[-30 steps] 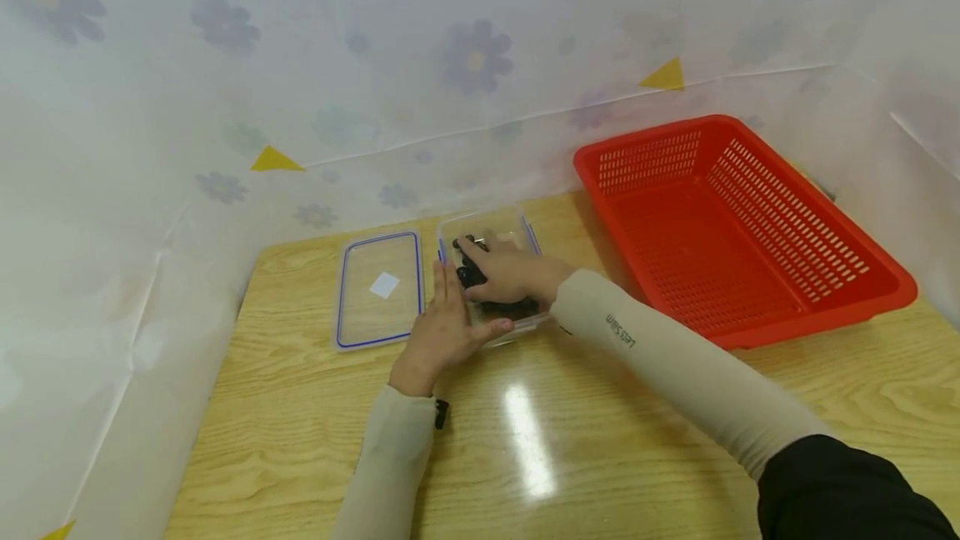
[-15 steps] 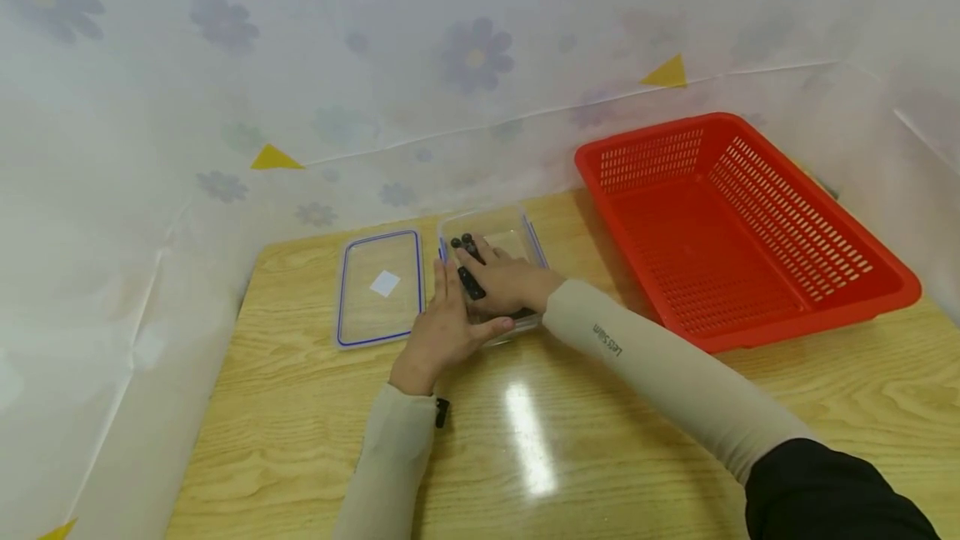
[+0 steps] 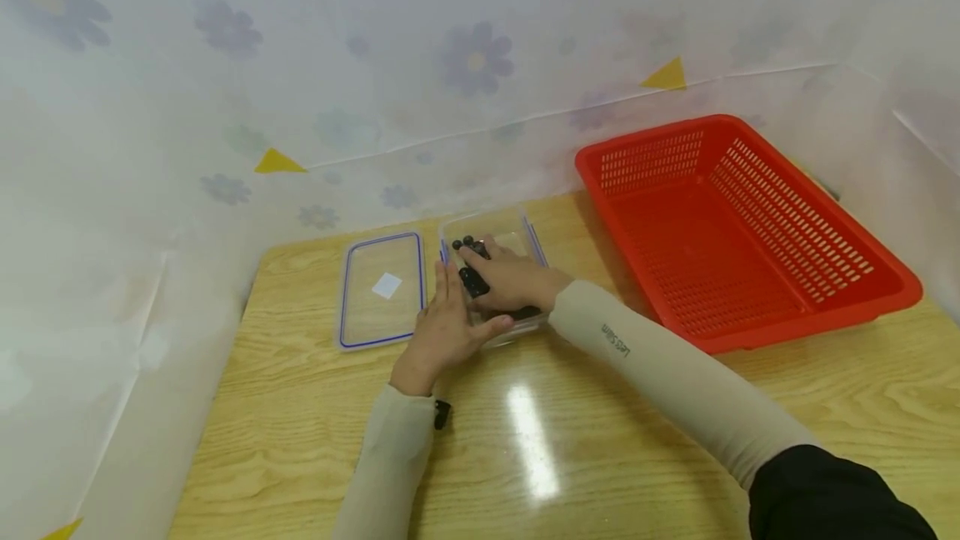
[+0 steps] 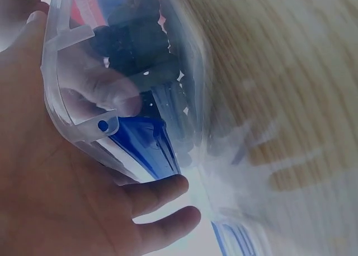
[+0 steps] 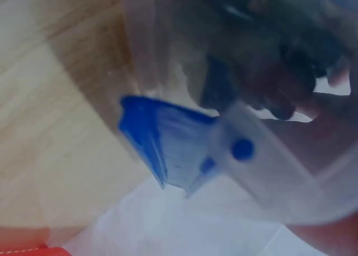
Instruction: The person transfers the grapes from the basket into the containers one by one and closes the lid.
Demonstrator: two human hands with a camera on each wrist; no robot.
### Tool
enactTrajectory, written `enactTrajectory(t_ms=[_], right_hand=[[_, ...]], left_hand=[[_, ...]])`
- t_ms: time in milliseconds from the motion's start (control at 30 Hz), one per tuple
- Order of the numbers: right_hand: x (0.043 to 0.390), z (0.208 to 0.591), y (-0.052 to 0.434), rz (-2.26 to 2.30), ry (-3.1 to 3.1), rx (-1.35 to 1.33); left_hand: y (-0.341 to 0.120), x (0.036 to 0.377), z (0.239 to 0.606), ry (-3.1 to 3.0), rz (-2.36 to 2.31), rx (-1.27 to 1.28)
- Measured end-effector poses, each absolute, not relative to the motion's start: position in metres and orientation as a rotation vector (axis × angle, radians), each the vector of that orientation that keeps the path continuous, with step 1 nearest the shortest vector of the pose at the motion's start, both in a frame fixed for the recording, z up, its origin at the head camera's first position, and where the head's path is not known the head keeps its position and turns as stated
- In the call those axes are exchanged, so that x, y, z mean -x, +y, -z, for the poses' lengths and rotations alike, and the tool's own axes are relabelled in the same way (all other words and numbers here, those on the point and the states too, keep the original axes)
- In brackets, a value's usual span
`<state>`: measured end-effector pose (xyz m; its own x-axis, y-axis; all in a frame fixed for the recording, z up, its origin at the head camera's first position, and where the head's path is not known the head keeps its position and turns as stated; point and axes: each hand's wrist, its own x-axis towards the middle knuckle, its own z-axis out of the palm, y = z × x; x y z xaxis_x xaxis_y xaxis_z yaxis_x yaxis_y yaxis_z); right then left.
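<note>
A clear plastic food box (image 3: 534,242) with blue clips stands on the table, with several glossy black rounded pieces (image 3: 472,282) inside; their kind is unclear. My left hand (image 3: 441,336) steadies the box at its near left corner, fingers straight along the left wall and thumb across the front rim. In the left wrist view, two fingertips (image 4: 168,184) lie beside a blue clip (image 4: 146,141). My right hand (image 3: 516,279) reaches into the box, fingers extended over the black pieces, touching them. Its palm side is hidden from the head view and blurred through plastic in the right wrist view.
Left of the box lies its clear lid (image 3: 360,294) with a blue seal and a white paper square (image 3: 387,285). A large red slotted basket (image 3: 738,232) stands at the right. A flowered white sheet (image 3: 420,90) hangs behind the wooden table (image 3: 292,432).
My right hand has shifted slightly within the box, its fingers spreading over the black pieces and baring some at the back left. The left hand stays at the corner.
</note>
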<state>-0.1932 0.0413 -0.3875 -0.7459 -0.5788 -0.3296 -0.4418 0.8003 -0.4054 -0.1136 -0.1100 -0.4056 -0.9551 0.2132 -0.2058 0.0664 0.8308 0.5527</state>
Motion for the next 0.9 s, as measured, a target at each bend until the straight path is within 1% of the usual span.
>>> enactTrajectory(t_ms=[300, 467, 667, 900], right_hand=[[0.195, 0.372, 0.045, 0.583, 2.685, 0.774], [0.191, 0.357, 0.042, 0.65, 2.745, 0.778], [0.183, 0.343, 0.032, 0.666, 2.75, 0.77], [0.182, 0.342, 0.016, 0.696, 2.733, 0.821]], left_hand=[[-0.119, 0.115, 0.401, 2.741, -0.882, -0.323], [-0.135, 0.117, 0.394, 2.76, -0.956, -0.447], [-0.158, 0.119, 0.391, 2.862, -0.971, -0.536], [-0.185, 0.122, 0.389, 2.942, -0.932, -0.509]])
